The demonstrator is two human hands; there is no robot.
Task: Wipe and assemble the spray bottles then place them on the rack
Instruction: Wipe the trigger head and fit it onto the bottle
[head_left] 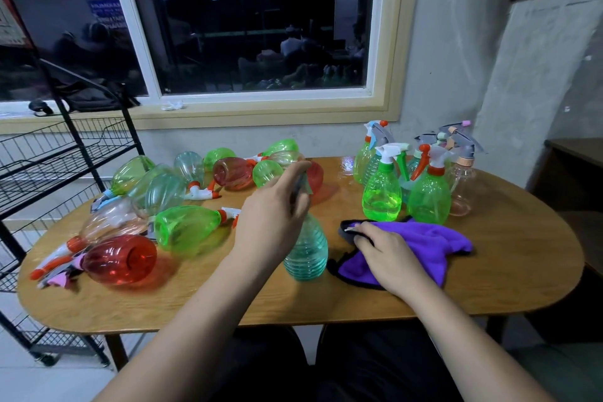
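A teal ribbed spray bottle stands upright on the wooden table in front of me. My left hand grips the grey spray head at its top; the head is mostly hidden by my fingers. My right hand rests on a purple cloth just right of the bottle, its fingers curled over the cloth's dark edge. Several green, red, teal and pink bottles lie on their sides at the left, among them a green bottle and a red bottle. Several assembled bottles stand upright at the back right.
A black wire rack on wheels stands left of the table, against the window wall. A loose white and orange spray head lies among the fallen bottles. A dark cabinet is at the far right.
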